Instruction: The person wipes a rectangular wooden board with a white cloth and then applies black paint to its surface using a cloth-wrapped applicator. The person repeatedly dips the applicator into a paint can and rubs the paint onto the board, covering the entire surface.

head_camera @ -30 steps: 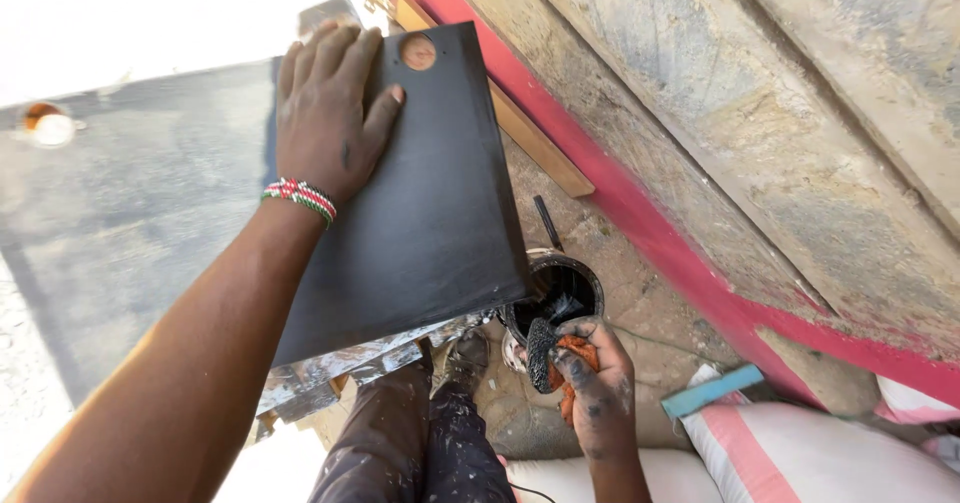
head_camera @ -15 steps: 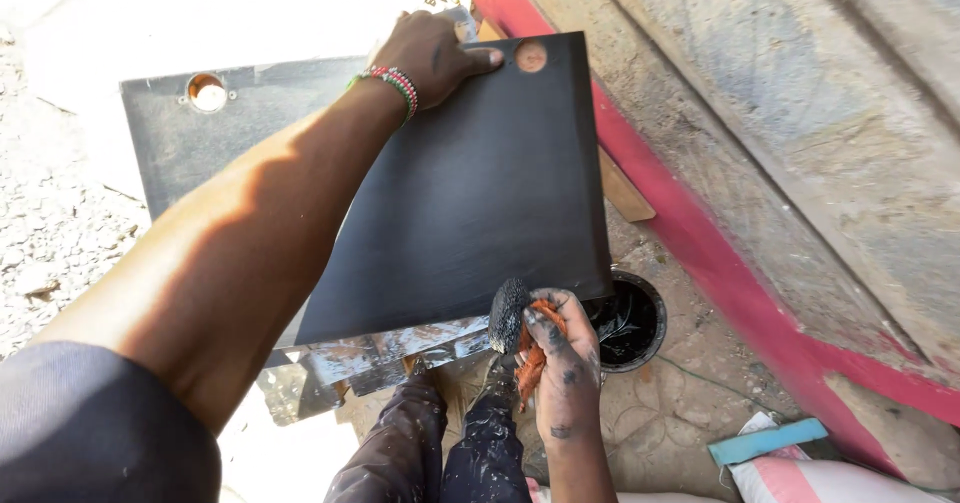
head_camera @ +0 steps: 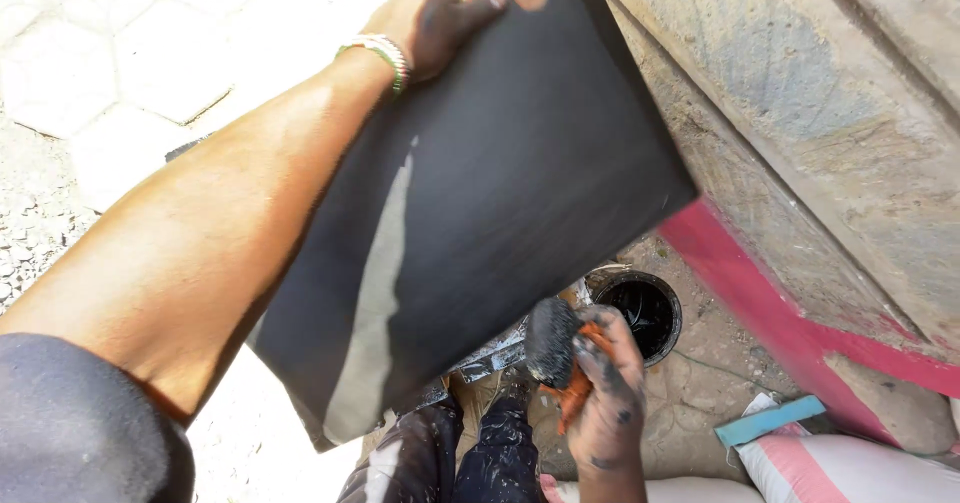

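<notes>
Gripping the top edge of a black painted board (head_camera: 480, 203), the left hand (head_camera: 435, 23) holds it tilted above the ground, thumb beside a round hole. Lower down, the right hand (head_camera: 605, 388) is closed around a paint-caked brush (head_camera: 552, 343) with an orange handle, just beside a black paint can (head_camera: 645, 313); its bristles seem blurred. Paint-spattered trousers (head_camera: 470, 458) show below.

Board (head_camera: 480, 213) above brush (head_camera: 550, 338); can (head_camera: 645, 313) right.
</notes>
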